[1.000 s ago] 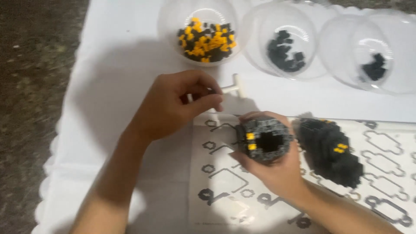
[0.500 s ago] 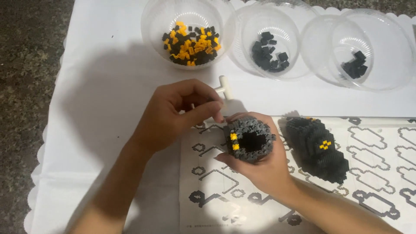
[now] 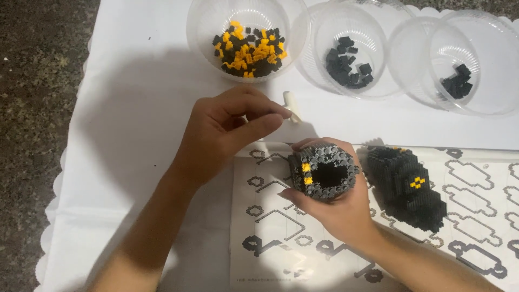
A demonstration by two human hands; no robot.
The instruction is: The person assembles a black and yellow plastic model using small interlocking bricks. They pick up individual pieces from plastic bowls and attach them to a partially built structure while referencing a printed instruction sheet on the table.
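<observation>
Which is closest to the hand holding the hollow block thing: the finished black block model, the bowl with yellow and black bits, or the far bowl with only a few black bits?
From the right hand:
1. Black block model, right beside it on the instruction sheet.
2. Bowl with yellow and black bits, up at the top, left of the other bowls.
3. Bowl with few black bits, top right corner, farthest, though not by much.

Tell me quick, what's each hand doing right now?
Left hand: fingers pinched together; whether they hold anything cannot be told.
Right hand: closed around the hollow grey brick model.
</observation>
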